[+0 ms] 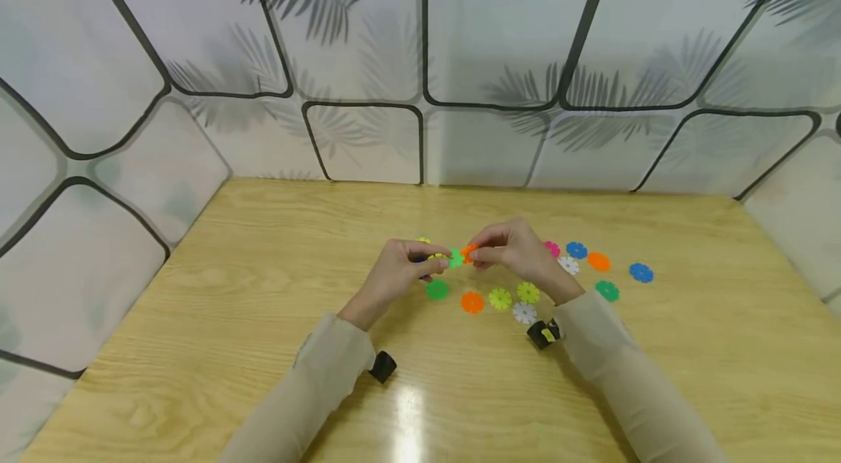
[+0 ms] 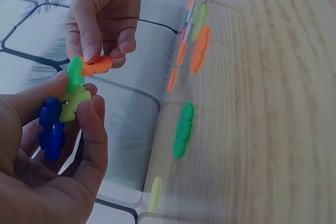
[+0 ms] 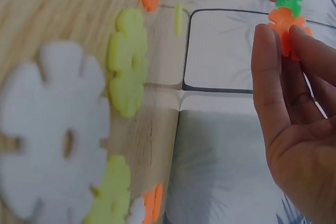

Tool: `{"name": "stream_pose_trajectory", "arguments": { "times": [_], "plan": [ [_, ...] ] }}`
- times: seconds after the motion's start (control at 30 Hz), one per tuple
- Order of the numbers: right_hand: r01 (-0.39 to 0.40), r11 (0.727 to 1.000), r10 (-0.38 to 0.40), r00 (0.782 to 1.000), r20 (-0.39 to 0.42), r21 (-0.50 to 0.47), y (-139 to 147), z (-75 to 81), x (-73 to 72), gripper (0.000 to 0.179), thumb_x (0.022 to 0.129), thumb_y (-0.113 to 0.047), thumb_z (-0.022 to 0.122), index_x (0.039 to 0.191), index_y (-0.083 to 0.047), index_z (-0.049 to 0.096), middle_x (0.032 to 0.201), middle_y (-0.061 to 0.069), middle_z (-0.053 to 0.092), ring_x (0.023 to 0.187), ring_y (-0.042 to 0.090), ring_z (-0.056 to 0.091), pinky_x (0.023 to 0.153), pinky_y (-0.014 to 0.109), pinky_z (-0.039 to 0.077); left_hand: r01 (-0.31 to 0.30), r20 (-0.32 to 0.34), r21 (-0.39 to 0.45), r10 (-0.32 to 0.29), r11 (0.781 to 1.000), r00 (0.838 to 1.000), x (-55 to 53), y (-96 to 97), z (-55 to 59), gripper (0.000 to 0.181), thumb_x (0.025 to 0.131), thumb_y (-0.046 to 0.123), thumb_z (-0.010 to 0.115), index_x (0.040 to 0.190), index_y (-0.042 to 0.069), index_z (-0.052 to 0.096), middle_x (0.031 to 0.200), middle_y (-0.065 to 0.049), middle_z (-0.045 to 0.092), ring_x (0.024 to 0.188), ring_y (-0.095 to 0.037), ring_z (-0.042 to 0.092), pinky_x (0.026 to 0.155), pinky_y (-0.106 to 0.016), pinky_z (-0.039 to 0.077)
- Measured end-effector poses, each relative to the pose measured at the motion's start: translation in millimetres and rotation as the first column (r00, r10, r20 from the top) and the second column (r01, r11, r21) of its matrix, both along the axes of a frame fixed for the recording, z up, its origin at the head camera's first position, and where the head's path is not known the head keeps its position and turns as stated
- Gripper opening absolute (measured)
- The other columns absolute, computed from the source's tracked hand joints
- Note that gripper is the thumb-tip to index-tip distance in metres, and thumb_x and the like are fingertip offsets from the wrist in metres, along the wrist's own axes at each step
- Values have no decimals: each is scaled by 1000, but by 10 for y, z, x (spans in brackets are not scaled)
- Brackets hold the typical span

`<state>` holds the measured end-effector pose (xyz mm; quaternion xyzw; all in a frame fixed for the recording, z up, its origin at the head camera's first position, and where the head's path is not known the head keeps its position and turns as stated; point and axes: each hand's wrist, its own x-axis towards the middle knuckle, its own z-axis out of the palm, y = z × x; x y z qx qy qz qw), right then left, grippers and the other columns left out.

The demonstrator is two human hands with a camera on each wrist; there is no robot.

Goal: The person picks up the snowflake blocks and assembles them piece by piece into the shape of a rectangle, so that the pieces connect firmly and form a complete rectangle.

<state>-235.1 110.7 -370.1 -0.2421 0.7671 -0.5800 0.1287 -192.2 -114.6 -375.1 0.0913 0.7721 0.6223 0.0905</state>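
Note:
In the head view my left hand and right hand meet above the wooden table. The left thumb and fingers pinch a yellow notched plastic disc, joined to a blue disc inside the palm and a green disc beyond. My right thumb and fingertips pinch an orange notched disc. Its edge meets the green disc at an angle, right at the notches; I cannot tell how deeply they interlock. Part of the yellow disc is hidden behind the left fingers.
Flat on the table near the hands lie a green disc, an orange disc, two yellow discs and a white disc. Right of the right hand are several more, including a blue disc. A patterned curtain stands behind the table.

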Motion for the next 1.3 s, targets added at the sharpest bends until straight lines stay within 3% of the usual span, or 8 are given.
{"name": "stream_pose_trajectory", "arguments": {
  "times": [0.17, 0.4, 0.6, 0.8, 1.03, 1.13, 1.3],
  "plan": [
    [18, 1000, -17, 1000, -7, 16, -15, 30, 25, 9, 91, 13, 66, 97, 17, 71, 87, 19, 73, 74, 30, 72, 73, 43, 61, -11, -1, -20, 11, 1000, 1000, -5, 5, 16, 17, 95, 4, 71, 108, -5, 76, 96, -21, 73, 87, -36, 68, 77, -36, 59],
    [19, 997, -17, 999, -31, 71, -66, 45, 61, 7, 92, 11, 66, 94, 13, 73, 84, 15, 72, 73, 36, 70, 72, 44, 61, -43, -2, -50, 43, 998, 999, 18, 4, 18, 15, 94, 5, 73, 105, -4, 78, 91, -18, 73, 75, -18, 66, 77, -40, 59],
    [35, 996, -31, 998, -45, 85, -116, 89, 69, 7, 92, 11, 67, 93, 12, 74, 85, 15, 72, 73, 33, 71, 71, 38, 61, -66, 2, -30, 66, 997, 998, 8, -17, 20, 14, 92, 5, 75, 103, -3, 78, 94, -16, 75, 80, -24, 68, 79, -41, 59],
    [28, 996, -25, 999, -29, 89, -106, 73, 60, 8, 92, 11, 66, 96, 12, 73, 88, 16, 72, 75, 32, 71, 73, 41, 61, -6, 36, -4, 6, 1000, 999, 4, -33, 16, 18, 95, 6, 71, 108, -5, 76, 95, -14, 73, 81, -17, 67, 83, -38, 58],
    [-21, 998, 21, 1000, -2, 55, -109, 82, 21, 13, 96, 7, 63, 104, 13, 70, 93, 19, 71, 83, 37, 70, 79, 48, 60, 91, 26, 54, -92, 994, 995, 7, -40, 8, 20, 97, 5, 69, 113, -6, 72, 101, -14, 71, 90, -24, 68, 84, -37, 58],
    [-33, 997, 34, 999, -5, 68, -80, 119, -29, 18, 96, 6, 63, 110, 17, 66, 96, 24, 69, 84, 36, 69, 81, 48, 59, 88, 14, 74, -89, 993, 996, 9, -51, 14, 18, 97, 3, 68, 113, -6, 69, 101, -16, 71, 88, -21, 67, 82, -35, 58],
    [16, 988, -15, 1000, -11, 153, 50, 215, -143, 24, 98, -1, 64, 117, 15, 64, 108, 28, 66, 92, 41, 66, 85, 50, 58, 52, 25, 101, -55, 994, 998, 11, -76, 46, 23, 96, 0, 67, 119, -4, 64, 104, -26, 70, 85, -21, 68, 81, -37, 59]
  ]
}}
